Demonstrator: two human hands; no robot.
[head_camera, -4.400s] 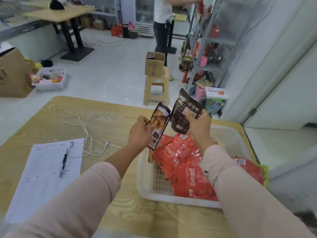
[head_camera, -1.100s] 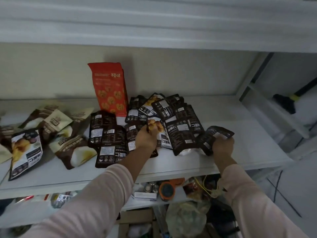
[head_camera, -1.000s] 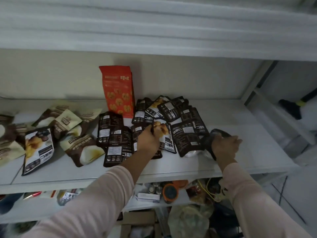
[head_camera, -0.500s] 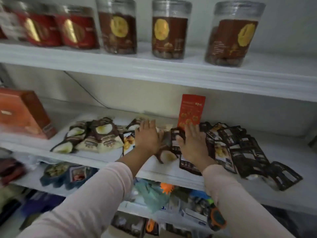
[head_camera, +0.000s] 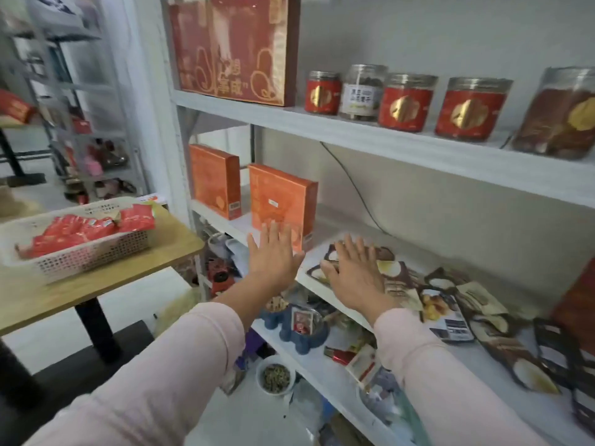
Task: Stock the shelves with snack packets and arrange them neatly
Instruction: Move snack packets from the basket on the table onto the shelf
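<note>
Head view: we see our left hand (head_camera: 273, 254) spread, fingers straight, holding nothing, in front of an orange box (head_camera: 280, 194). Our right hand (head_camera: 355, 275) lies flat, fingers straight, on the brown snack packets (head_camera: 446, 317) scattered along the middle shelf (head_camera: 428, 257). On the table (head_camera: 128, 272) at left, a basket (head_camera: 90, 255) holds red packets (head_camera: 80, 230).
</note>
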